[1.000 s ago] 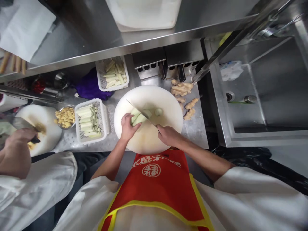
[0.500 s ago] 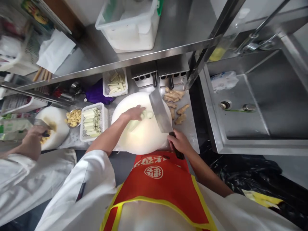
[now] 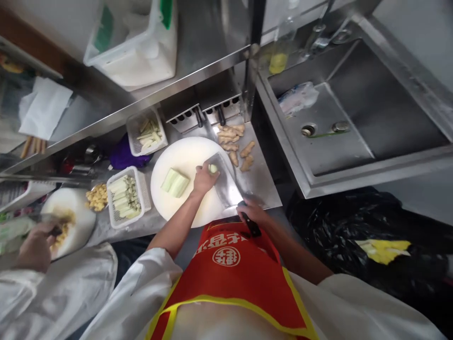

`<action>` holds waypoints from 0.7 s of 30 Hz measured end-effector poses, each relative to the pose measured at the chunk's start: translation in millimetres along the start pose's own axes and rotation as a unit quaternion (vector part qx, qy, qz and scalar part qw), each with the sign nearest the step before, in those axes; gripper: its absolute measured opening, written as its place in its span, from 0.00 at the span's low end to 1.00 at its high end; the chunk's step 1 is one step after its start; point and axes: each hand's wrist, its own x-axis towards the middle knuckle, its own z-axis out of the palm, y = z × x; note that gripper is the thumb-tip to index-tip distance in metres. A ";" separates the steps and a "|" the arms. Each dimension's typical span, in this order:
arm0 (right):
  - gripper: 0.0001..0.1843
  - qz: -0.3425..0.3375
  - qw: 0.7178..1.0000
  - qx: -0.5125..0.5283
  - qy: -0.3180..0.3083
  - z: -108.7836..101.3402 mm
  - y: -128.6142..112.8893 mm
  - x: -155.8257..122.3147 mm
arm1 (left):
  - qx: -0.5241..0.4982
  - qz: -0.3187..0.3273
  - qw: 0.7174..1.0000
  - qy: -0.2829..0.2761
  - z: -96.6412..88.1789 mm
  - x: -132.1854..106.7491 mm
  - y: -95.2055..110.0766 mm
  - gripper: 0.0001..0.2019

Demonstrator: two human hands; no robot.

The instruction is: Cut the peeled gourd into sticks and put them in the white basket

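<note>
My right hand (image 3: 255, 211) is wrapped round the black handle of a cleaver (image 3: 223, 182), whose broad blade lies over the right part of a round white cutting board (image 3: 193, 148). At the blade's left side my left hand (image 3: 205, 179) has its fingers curled on a small pale green vegetable end piece (image 3: 213, 168); its fingertips are partly hidden. Two thicker peeled pale green vegetable pieces (image 3: 175, 182) lie side by side on the board, left of that hand. Several ginger roots (image 3: 247, 149) rest on the steel counter beyond the blade.
White baskets of cut pale vegetable sticks (image 3: 123, 196) (image 3: 148, 134) stand left of the board. Farther left, a co-worker's hand (image 3: 37, 245) works at another board (image 3: 79, 212) beside a bowl of yellow pieces (image 3: 96, 197). A steel shelf (image 3: 141, 101) overhangs the back; a sink (image 3: 339, 104) is right.
My left hand has shifted right, up to the cleaver blade, leaving the two thicker pieces uncovered on the board. The blade has come lower and nearer to me. The view has turned.
</note>
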 end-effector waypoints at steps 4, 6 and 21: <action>0.06 -0.006 0.995 0.016 0.103 18.1 8.3 -32.8 | -0.013 0.088 0.996 -0.020 14.3 -9.1 8.2 0.22; 0.02 -0.003 0.981 0.041 0.190 22.4 19.3 -66.0 | -0.052 0.176 0.982 -0.045 35.5 -8.2 27.3 0.19; 0.14 0.126 0.587 0.213 0.771 121.3 169.8 -403.8 | -0.125 0.632 0.620 -0.448 279.4 -403.3 381.4 0.21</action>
